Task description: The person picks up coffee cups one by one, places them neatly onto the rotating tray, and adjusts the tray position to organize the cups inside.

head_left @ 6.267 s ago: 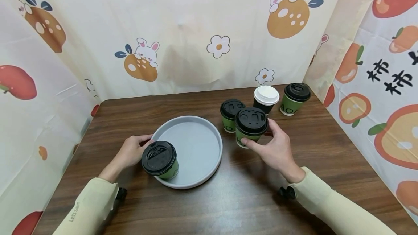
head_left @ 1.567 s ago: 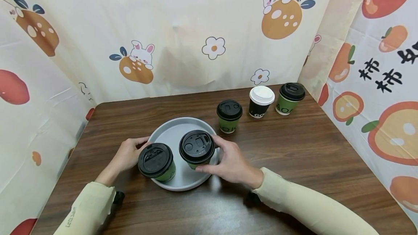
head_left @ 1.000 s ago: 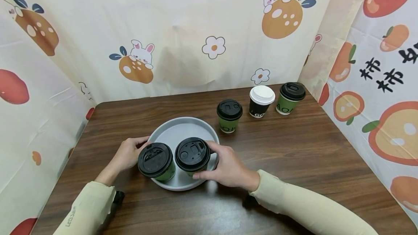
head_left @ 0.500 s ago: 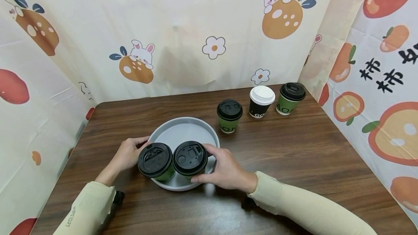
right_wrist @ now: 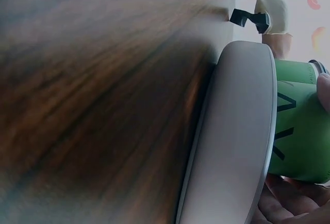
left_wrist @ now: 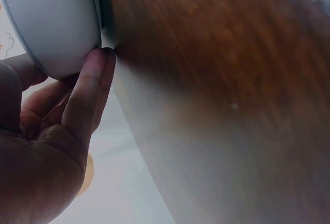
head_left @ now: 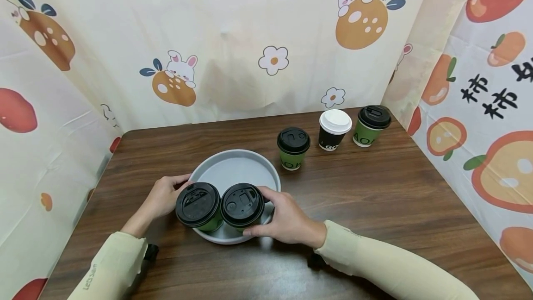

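On the near half of a round gray tray (head_left: 241, 163), two green paper coffee cups with black lids stand close together. The right hand (head_left: 287, 216) is clamped on the held green cup (head_left: 242, 205), thumb on the near side and fingers around the far side; this cup is inside the tray's rim, its base hidden by the raised wall in the right wrist view. Just beside it, toward the left hand, stands the other tray cup (head_left: 198, 205); the two lids look to meet or nearly so, and I cannot tell which. The left hand (head_left: 168, 193) pinches the tray's edge, its fingertips against the outer wall low down near the tabletop.

Beyond the tray, upright on the dark wooden table (head_left: 354, 198), are a green cup with a black lid (head_left: 293, 148), a black cup with a white lid (head_left: 334, 129) and, nearest the far right corner, another black-lidded green cup (head_left: 370, 125). A cream cloth (head_left: 233, 22) printed with rabbits, fruit and flowers hangs behind the table.
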Demonstrator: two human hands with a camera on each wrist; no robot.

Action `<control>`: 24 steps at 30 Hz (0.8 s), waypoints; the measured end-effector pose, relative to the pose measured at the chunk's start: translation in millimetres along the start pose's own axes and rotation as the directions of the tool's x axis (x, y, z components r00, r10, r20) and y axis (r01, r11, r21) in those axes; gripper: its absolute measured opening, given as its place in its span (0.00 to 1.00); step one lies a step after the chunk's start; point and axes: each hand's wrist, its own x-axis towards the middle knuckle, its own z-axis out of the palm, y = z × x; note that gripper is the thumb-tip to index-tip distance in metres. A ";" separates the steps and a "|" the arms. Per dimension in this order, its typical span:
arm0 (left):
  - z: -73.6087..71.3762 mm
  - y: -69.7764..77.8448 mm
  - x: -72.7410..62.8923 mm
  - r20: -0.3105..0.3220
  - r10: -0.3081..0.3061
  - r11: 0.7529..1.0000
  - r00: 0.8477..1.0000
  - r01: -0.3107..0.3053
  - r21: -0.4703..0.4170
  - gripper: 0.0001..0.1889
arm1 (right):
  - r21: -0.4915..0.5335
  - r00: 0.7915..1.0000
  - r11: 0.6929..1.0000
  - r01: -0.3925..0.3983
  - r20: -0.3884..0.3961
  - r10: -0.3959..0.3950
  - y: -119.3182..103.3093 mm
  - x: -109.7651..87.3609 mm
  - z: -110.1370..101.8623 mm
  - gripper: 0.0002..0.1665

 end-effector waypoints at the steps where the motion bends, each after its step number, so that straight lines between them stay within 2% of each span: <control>1: -0.1 0.1 0.0 0.001 0.000 1.000 1.000 0.000 0.000 0.21 | -0.002 1.000 1.000 0.000 -0.001 0.000 0.2 -0.2 0.0 0.48; 24: -0.4 0.3 0.6 0.010 -0.018 1.000 1.000 0.018 0.007 0.22 | -0.045 1.000 0.999 -0.008 -0.017 0.007 -0.1 -3.3 0.1 0.50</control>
